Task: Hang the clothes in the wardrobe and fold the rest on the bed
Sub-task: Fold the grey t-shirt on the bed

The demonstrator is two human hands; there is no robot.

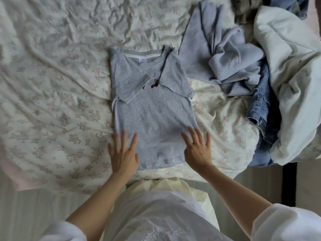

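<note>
A grey T-shirt (152, 108) lies flat on the bed (52, 101), collar away from me, with both sides and sleeves folded inward over its middle. My left hand (124, 153) rests with straight fingers on the shirt's lower left edge. My right hand (198, 148) lies flat with spread fingers on the lower right corner near the hem. Neither hand grips the cloth.
A crumpled light blue sweatshirt (218, 54) lies to the right of the shirt, with blue jeans (260, 108) beside it. A white duvet (291, 84) is bunched at the right edge. More dark clothes (246, 9) sit at the top right. The floral sheet stretches to the left.
</note>
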